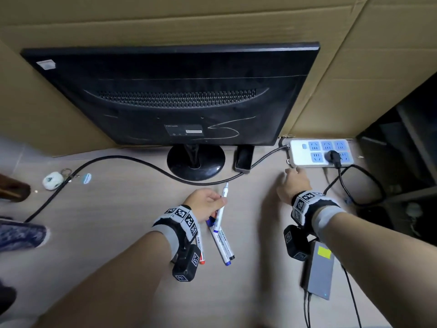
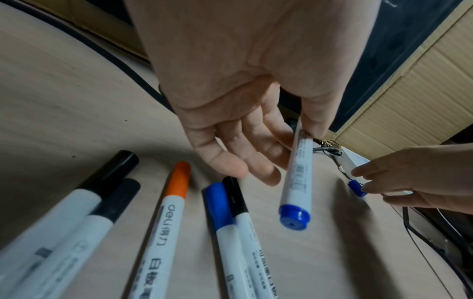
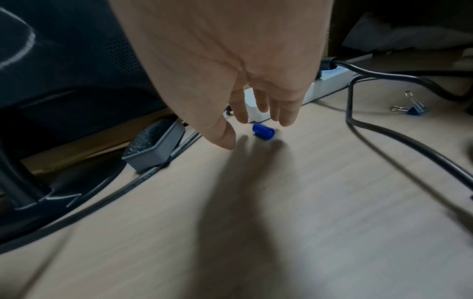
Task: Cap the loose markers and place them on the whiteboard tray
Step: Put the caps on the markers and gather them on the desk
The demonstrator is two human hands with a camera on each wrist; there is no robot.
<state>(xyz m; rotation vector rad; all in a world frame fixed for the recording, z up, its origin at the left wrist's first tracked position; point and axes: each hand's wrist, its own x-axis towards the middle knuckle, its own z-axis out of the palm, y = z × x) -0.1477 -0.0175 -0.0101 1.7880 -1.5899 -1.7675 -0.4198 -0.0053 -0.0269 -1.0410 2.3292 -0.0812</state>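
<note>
Between thumb and forefinger of the left hand [image 1: 205, 202] sits an uncapped blue marker [image 2: 297, 178], pinched at mid-barrel and raised off the table [image 1: 118, 223], writing tip pointing away from the person toward the monitor stand [image 1: 195, 162]. Holding it this way leaves the tip end free, presumably so that a cap can be pushed on from the far side. The remaining fingers of that hand hang relaxed and carry nothing.

Directly beneath the left hand lie the other markers: two with black caps [image 2: 112, 178], one with an orange cap [image 2: 179, 180], and a blue-capped one [image 2: 217, 202] with a black-capped one [image 2: 234, 194] pressed against its side. All appear capped.

Ahead of the right hand [image 1: 294, 183], just short of the power strip [image 1: 305, 153], a loose blue cap [image 3: 263, 132] rests on its side on the table. The right hand hovers over it with fingers spread, thumb on one side and fingers on the other; contact is not established (the left wrist view suggests a fingertip may be touching it, but this cannot be confirmed).

Beyond the right hand, to its right, lies a blue binder clip [image 3: 414, 109]. No whiteboard tray is in view.
</note>
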